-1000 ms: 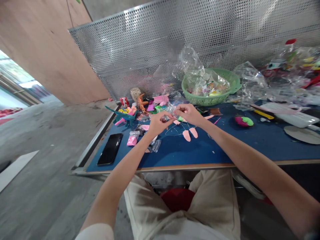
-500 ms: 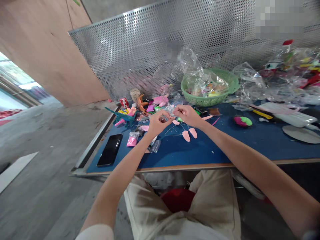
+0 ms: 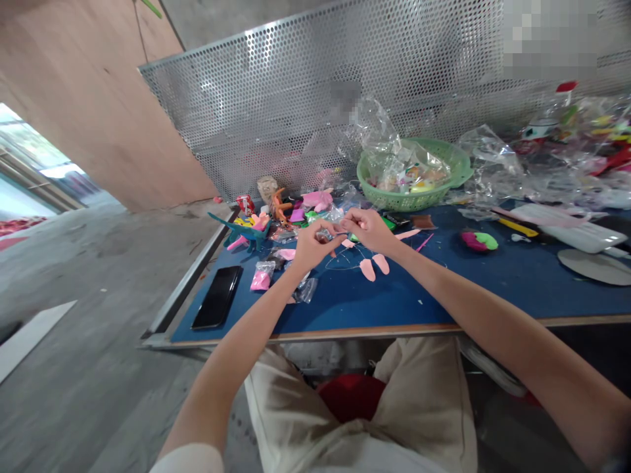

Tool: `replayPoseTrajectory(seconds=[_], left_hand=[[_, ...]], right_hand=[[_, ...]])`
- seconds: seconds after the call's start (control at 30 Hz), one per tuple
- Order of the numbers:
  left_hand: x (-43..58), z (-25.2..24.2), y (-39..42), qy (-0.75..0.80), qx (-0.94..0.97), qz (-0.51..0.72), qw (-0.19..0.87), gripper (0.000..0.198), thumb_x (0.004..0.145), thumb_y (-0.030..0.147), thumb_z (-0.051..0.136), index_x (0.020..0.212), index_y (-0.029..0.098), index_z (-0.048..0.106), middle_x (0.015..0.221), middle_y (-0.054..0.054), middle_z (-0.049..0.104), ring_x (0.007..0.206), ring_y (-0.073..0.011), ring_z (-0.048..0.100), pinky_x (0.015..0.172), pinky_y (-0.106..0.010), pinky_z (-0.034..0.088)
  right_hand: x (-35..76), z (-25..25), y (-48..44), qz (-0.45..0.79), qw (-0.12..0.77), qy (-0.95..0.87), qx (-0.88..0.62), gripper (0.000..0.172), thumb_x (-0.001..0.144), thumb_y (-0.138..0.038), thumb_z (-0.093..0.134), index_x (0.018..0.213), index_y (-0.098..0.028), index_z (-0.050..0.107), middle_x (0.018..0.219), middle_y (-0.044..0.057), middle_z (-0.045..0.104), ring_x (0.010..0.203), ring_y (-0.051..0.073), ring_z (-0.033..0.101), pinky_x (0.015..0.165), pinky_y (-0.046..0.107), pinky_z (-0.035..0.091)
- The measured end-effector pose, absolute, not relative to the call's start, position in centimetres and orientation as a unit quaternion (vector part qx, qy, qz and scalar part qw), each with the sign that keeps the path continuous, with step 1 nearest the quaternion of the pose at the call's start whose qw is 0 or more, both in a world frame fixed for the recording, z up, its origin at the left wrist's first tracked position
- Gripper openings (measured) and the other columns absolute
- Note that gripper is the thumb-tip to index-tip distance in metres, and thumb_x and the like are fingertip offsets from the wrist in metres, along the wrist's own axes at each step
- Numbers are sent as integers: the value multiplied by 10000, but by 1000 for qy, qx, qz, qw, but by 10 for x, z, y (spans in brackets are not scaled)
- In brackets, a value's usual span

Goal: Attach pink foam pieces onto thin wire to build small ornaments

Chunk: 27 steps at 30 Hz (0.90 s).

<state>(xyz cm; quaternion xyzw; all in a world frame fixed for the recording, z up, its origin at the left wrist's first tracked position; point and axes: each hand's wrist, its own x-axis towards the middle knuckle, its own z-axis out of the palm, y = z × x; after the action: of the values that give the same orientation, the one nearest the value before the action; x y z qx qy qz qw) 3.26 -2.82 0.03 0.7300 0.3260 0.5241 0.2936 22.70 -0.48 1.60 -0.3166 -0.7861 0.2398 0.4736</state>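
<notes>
My left hand [image 3: 316,244] and my right hand [image 3: 363,226] meet above the middle of the blue table [image 3: 365,309]. Thumb and fingers are pinched together on each hand, around something too small to make out. Just in front of my right hand, two flat pink pieces [image 3: 373,267] lie on the table beside thin, clear curved strands. A longer pink piece [image 3: 407,234] and a thin magenta stick [image 3: 424,242] lie to the right. Left of my left hand is a small bag with pink clay [image 3: 261,276].
A black phone [image 3: 217,297] lies near the left edge. Behind are a teal figure [image 3: 249,235], an orange figure [image 3: 280,205] and a green basket [image 3: 413,197]. A magenta and green lump [image 3: 479,240] and yellow cutter [image 3: 517,227] are on the right.
My hands have drawn slightly closer together, with fingertips now almost touching. The things on the table lie as before.
</notes>
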Motion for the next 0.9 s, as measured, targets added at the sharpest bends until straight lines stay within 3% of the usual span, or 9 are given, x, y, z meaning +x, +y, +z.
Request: replayPoseTrajectory(seconds=[0.2, 0.5, 0.7, 0.9], left_hand=[[34, 1, -27, 312, 730, 534, 291, 470, 809, 478, 849, 793, 201, 469, 797, 41, 656, 371, -26, 508, 354, -177, 305], [32, 0, -27, 334, 735, 520, 279, 422, 815, 511, 834, 862, 197, 556, 1025, -30, 734, 466, -62, 618, 417, -204, 432], [34, -2, -28, 340, 732, 517, 286, 409, 821, 499, 832, 860, 209, 546, 793, 31, 702, 411, -79, 595, 381, -195, 368], [34, 3, -27, 320, 742, 530, 256, 423, 822, 459, 832, 793, 201, 498, 812, 37, 654, 397, -30, 492, 388, -197, 333]], right_hand=[[227, 19, -7, 261, 445, -801, -303, 273, 957, -417, 565, 779, -210, 554, 678, -17, 566, 638, 135, 449, 615, 299, 305], [235, 24, -6, 234, 447, -801, -321, 297, 977, -419, 538, 769, -207, 552, 671, -10, 551, 628, 140, 444, 628, 304, 314], [230, 24, -9, 237, 443, -807, -310, 266, 961, -391, 550, 774, -202, 570, 661, -12, 564, 608, 132, 426, 603, 299, 291], [232, 24, -8, 230, 439, -813, -308, 304, 966, -424, 553, 752, -208, 539, 650, -23, 535, 601, 125, 388, 599, 302, 273]])
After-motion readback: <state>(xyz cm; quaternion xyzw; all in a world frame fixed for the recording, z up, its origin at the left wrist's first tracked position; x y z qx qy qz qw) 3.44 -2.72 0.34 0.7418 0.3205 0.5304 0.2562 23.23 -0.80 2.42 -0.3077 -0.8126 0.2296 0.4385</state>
